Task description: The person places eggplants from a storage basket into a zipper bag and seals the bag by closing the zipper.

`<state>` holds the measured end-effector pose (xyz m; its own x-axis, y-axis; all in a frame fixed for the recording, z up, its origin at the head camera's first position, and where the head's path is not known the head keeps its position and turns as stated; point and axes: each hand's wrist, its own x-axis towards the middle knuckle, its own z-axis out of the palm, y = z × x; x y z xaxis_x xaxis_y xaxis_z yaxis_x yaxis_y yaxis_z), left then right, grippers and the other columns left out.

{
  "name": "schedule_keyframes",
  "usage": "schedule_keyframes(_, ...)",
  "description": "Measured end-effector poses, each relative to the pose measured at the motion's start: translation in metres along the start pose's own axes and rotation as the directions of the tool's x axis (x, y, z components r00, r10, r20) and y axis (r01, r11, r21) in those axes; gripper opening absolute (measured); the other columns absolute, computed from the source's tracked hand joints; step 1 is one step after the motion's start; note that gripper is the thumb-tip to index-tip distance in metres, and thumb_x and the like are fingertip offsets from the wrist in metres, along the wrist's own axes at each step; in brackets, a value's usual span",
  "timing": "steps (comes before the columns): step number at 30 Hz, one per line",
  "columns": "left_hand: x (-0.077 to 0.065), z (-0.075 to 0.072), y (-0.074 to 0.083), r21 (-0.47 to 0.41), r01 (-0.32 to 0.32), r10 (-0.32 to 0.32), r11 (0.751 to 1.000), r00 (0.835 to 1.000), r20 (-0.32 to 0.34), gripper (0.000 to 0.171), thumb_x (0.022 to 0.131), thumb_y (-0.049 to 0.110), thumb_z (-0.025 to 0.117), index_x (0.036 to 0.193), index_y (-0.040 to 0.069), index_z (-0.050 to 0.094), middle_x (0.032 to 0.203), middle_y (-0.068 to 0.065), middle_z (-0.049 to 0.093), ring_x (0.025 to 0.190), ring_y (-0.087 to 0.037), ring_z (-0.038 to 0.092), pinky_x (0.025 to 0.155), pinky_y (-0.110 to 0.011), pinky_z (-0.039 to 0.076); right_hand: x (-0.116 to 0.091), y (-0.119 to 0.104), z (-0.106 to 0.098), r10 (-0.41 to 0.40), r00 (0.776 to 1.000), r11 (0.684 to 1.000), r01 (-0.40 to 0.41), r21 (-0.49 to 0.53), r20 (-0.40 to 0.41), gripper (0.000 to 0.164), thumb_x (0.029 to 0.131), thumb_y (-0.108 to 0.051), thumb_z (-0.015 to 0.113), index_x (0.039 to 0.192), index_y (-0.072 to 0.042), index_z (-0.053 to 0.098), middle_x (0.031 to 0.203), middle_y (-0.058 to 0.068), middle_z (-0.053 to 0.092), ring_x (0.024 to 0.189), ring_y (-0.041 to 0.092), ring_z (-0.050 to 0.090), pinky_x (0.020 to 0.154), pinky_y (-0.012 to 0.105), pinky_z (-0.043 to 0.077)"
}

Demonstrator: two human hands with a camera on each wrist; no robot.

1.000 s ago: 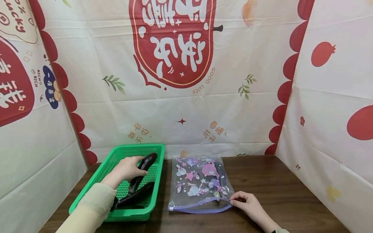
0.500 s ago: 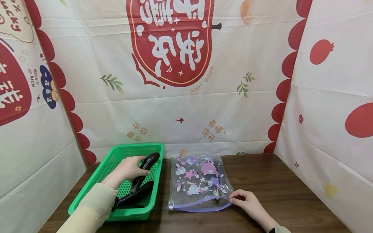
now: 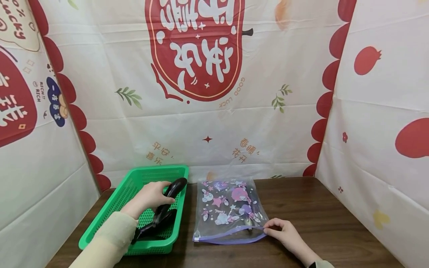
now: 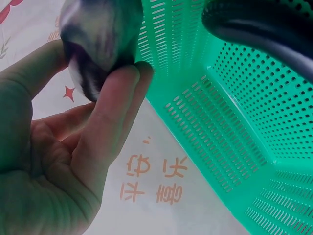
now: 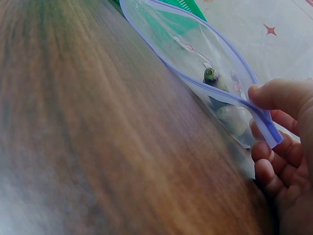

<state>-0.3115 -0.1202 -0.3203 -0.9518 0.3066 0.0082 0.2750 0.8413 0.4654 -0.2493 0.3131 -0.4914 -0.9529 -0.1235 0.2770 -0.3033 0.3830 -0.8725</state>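
My left hand (image 3: 152, 195) grips a dark purple eggplant (image 3: 177, 187), fingers on one side and thumb on the other, above the green basket (image 3: 155, 172). A second eggplant (image 3: 167, 220) lies in the basket below it. In the left wrist view, the held eggplant (image 4: 105, 29) shows a pale glare. With thumb and fingers, my right hand (image 3: 285, 232) pinches the corner of a clear, cartoon-printed zip bag (image 3: 209, 203) at its purple zip edge. The bag's mouth gapes toward me. Inside it, the right wrist view shows a green stem end (image 5: 210, 76) on a dark body.
The basket stands at the left of the brown wooden table (image 3: 301, 201), and the bag lies flat beside it. A white zip slider (image 3: 196, 239) sits at the bag's left corner. Printed white cloth (image 3: 187, 128) hangs behind the table and along both sides.
My left hand has shifted slightly to the right with the eggplant in its grip. The right hand keeps hold of the bag's corner and has hardly moved.
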Motion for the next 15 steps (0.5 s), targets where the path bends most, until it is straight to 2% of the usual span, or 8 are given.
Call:
schedule_keyframes(9, 0.0027, 0.0076, 0.0018, 0.005, -0.008, 0.008, 1.0, 1.0, -0.013, 0.068, 0.083, 0.028, 0.077, 0.142, 0.008, 0.049, 0.122, -0.016, 0.061, 0.041, -0.018, 0.048, 0.045, -0.037, 0.048, 0.0009, 0.0013, 0.0015, -0.038, 0.999, 0.999, 0.038, 0.014, 0.012, 0.009, 0.088, -0.008, 0.07, 0.09, 0.0, 0.07, 0.083, 0.001, 0.067, 0.074, 0.004, 0.055, 0.065, 0.024, 0.046)
schedule_keyframes(12, 0.0044, 0.0084, 0.0035, 0.008, -0.015, 0.015, 1.0, 1.0, -0.015, 0.068, 0.083, 0.028, 0.077, 0.141, 0.008, 0.049, 0.122, -0.016, 0.061, 0.041, -0.018, 0.049, 0.044, -0.035, 0.047, -0.0013, -0.0079, 0.0005, -0.059, 0.998, 0.998, 0.058, 0.008, 0.016, 0.007, 0.088, -0.004, 0.068, 0.089, 0.002, 0.069, 0.082, 0.003, 0.067, 0.073, 0.004, 0.055, 0.064, 0.024, 0.046)
schedule_keyframes(15, 0.0051, 0.0091, 0.0048, 0.006, -0.016, 0.016, 1.0, 1.0, -0.016, 0.069, 0.083, 0.028, 0.078, 0.141, 0.007, 0.049, 0.124, -0.018, 0.06, 0.042, -0.02, 0.052, 0.045, -0.036, 0.048, -0.0011, -0.0057, 0.0005, -0.066, 0.998, 0.998, 0.066, -0.006, 0.017, 0.006, 0.088, -0.003, 0.068, 0.089, 0.003, 0.069, 0.082, 0.004, 0.067, 0.073, 0.003, 0.055, 0.064, 0.023, 0.046)
